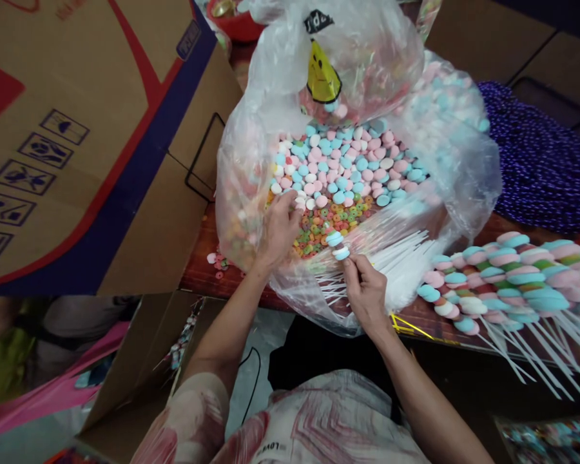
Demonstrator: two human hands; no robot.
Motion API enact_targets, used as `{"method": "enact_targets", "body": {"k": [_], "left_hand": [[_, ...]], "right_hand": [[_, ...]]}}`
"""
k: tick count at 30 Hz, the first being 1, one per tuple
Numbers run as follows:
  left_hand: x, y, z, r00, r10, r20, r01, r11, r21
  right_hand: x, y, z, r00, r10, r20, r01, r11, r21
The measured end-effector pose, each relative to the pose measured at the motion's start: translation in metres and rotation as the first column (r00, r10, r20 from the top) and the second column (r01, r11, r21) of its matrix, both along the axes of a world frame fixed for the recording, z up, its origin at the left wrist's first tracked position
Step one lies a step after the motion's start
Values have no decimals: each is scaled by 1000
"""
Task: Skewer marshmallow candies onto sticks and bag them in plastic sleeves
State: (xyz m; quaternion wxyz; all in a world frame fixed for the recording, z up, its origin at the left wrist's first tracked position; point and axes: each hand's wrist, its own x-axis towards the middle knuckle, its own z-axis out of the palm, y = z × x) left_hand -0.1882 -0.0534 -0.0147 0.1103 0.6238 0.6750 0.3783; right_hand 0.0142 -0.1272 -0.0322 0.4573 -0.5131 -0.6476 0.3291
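My right hand (366, 290) is closed around the lower end of a marshmallow skewer (339, 245), which bears a few blue and white pieces with a darker piece between them. My left hand (279, 229) reaches into the open plastic bag, its fingers bent together at the edge of the marshmallow pile; whatever is between the fingertips is hidden. Pink, blue and white marshmallows (341, 161) fill the back of the bag. Small ring-shaped gummies (319, 229) in red, orange and green lie in front of them. White sticks (401, 258) spread beside my right hand.
Finished-looking marshmallow skewers (507, 277) are stacked at the right on the wooden table (203, 270). A large cardboard box (101, 161) stands at the left. Purple beaded material (541, 154) lies at the back right. Yellow ties (410, 327) rest near the table's front edge.
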Motion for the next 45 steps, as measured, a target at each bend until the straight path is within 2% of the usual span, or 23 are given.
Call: {"method": "enact_targets", "body": {"k": [7, 13, 22, 25, 27, 30, 32, 38, 45], "left_hand": [[-3, 12, 5, 990, 4, -141, -7, 1000, -27], [-2, 16, 2, 990, 39, -139, -43, 999, -27], [7, 13, 7, 976, -8, -219, -14, 995, -101], [3, 12, 6, 997, 13, -80, -21, 995, -94], [0, 9, 5, 990, -16, 142, 29, 996, -90], [1, 1, 3, 863, -109, 493, 160, 985, -63], [4, -6, 3, 782, -139, 608, 204, 978, -39], [20, -17, -2, 699, -79, 710, 129, 992, -16], [26, -18, -13, 721, -94, 687, 77, 995, 55]], "right_hand": [[1, -1, -3, 1000, -1, 14, 1, 1000, 6], [1, -1, -2, 1000, 3, 20, -3, 1000, -1], [0, -1, -2, 1000, 2, 14, -2, 1000, -3], [-1, 0, -2, 1000, 8, 13, -8, 1000, 8], [-1, 0, -1, 1000, 7, 20, -7, 1000, 15], [-1, 0, 0, 1000, 3, 30, -3, 1000, 8], [-1, -1, 0, 1000, 5, 29, -5, 1000, -2], [-2, -1, 1, 1000, 31, 5, -31, 999, 19], [-3, 0, 2, 998, 54, 26, -54, 999, 4]]}}
